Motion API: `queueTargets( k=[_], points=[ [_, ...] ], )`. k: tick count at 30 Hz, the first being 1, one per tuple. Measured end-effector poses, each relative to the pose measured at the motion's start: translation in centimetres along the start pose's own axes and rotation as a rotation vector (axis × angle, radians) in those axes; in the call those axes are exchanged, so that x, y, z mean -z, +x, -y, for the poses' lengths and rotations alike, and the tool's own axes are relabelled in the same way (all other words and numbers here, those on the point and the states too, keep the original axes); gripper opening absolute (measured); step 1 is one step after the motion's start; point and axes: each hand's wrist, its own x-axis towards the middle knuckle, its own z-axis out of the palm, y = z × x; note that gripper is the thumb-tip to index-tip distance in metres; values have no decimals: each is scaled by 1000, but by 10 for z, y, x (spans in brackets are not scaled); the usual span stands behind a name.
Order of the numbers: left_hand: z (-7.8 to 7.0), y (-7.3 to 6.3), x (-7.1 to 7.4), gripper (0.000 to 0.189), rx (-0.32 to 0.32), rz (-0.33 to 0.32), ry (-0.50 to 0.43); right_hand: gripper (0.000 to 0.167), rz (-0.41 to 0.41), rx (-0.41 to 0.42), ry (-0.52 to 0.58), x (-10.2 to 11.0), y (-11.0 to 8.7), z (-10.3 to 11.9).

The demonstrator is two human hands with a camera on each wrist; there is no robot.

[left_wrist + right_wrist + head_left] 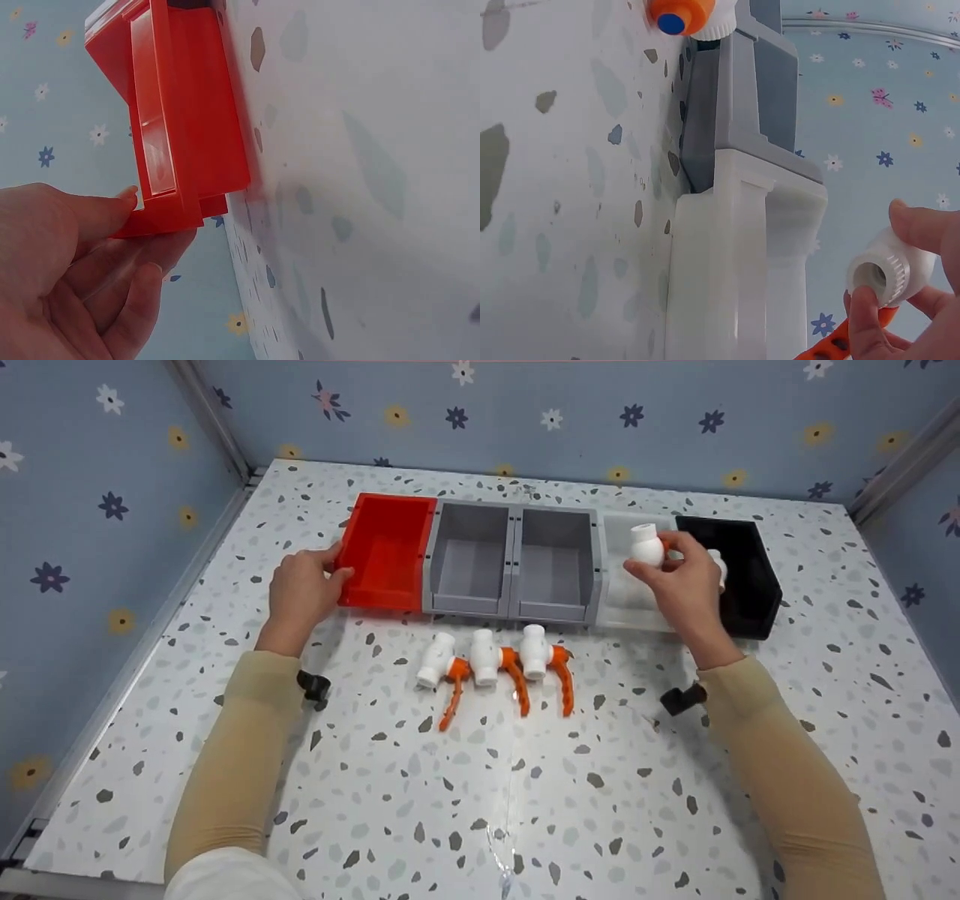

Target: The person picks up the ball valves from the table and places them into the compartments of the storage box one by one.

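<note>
My left hand [304,589] pinches the front left corner of the red bin [384,556], thumb over its rim and fingers outside, as the left wrist view shows. The right hand [686,585] holds a white ball valve [646,547] with an orange lever [838,341] above the translucent white bin [630,604]. Thumb and fingertips are on its white body. Another white valve [718,564] shows in the black bin [750,577], mostly behind the right hand. Below the bins, three ball valves with orange levers lie in a row: left valve [436,660], middle valve [485,658], right valve [534,652].
Between the red and white bins stand two grey bins, a left grey bin [471,559] and a right grey bin [556,562]. All bins form one row on the speckled table [465,795]. Flowered panels [517,427] enclose the back and sides.
</note>
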Motion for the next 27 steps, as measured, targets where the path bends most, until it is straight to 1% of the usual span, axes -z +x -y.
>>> queueTargets(
  k=[4, 10, 13, 18, 23, 27],
  points=[
    [-1, 0, 0, 56, 10, 19, -9, 58, -46, 7, -29, -5, 6, -4],
    [-2, 1, 1, 55, 0, 18, -4, 57, -102, 75, -181, -11, 12, -7],
    [-1, 1, 0, 55, -11, 13, 5, 59, -116, 92, -260, -14, 17, -6],
    [-1, 0, 1, 55, -9, 3, 15, 61, -82, 91, -355, -22, 25, -3],
    [-2, 1, 0, 56, -1, 14, 20, 62, -41, 70, -453, -29, 30, -1],
    [-3, 1, 1, 56, 3, 19, 33, 61, -26, 56, -519, -31, 35, -4]
  ],
)
